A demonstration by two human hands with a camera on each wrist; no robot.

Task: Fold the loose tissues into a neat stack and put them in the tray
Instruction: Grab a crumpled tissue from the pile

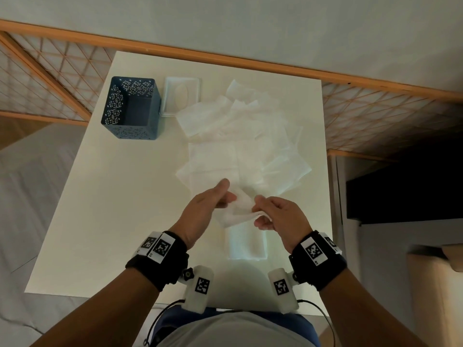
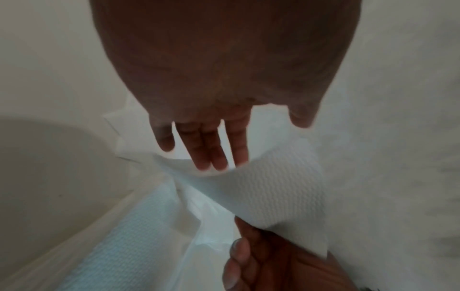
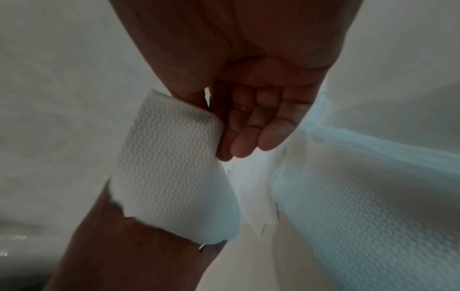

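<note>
Both hands meet above the near half of the white tabletop [image 1: 100, 196], sharing one tissue [image 1: 238, 209]. The left hand [image 1: 203, 209] holds its left end, thumb over the top and fingers beneath; the right hand [image 1: 280, 214] pinches the other end between thumb and curled fingers. The sheet is thin white paper, sagging and creased between them.

Directly below, close to the near edge, lies a folded stack [image 1: 246, 244], a narrow rectangle with squared edges. Toward the far edge and the right side, the loose tissues [image 1: 240, 136] spread in an overlapping heap of flat, crumpled rectangles. At the far left corner stands a dark blue tray [image 1: 131, 108], a box-shaped bin whose walls are perforated with floral patterns. Touching its right side is a white rectangular lid [image 1: 182, 96] with an oval opening.

The wrist views add what the head view cannot resolve: the paper carries a fine embossed, wavy weave. From the left wrist, straight fingers [image 2: 211, 149] reach under the curling sheet [image 2: 273, 189], with the other hand's fingers below. From the right wrist, the tissue [image 3: 169, 167] wraps down over the opposite wrist.

Black wrist bands carry square black-and-white coded markers [image 1: 313, 250]; no writing on them is legible.
</note>
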